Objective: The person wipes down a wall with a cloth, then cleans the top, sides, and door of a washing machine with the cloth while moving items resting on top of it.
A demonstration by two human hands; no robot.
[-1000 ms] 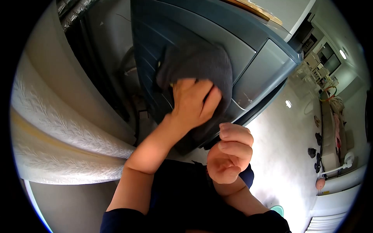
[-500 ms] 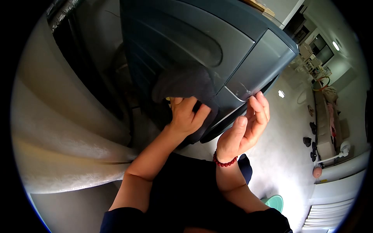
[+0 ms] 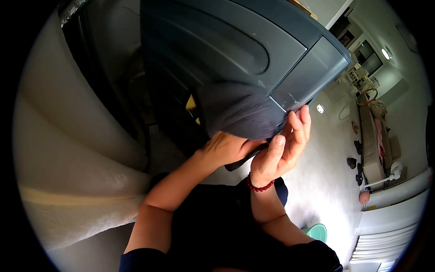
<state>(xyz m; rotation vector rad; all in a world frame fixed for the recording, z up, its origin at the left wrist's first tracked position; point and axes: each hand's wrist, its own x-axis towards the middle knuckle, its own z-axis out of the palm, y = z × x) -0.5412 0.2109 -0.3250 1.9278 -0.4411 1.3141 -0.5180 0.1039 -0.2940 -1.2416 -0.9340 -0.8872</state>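
Observation:
A dark grey cloth [image 3: 235,111] lies against the side panel of a large dark grey appliance [image 3: 199,45], which looks like a washing machine. My left hand [image 3: 225,149] grips the cloth at its lower edge, with the fingers partly hidden under it. Small yellow patches show on the panel just left of the cloth. At the panel's lower right corner is my right hand [image 3: 285,147], palm turned inward, fingers extended and thumb apart. Its fingertips touch or nearly touch the corner edge. A dark red bead bracelet [image 3: 261,188] circles the right wrist.
A pale draped fabric [image 3: 77,167] hangs close on the left. A green basin [image 3: 319,232] stands on the light floor at lower right. Farther right are several dark shoes [image 3: 351,163] beside a long sofa [image 3: 373,149], and a pale ridged object [image 3: 385,245].
My left hand has moved right and slightly down, carrying the cloth across the panel and uncovering more of the yellow patches. My right hand has hardly moved. The view has shifted slightly.

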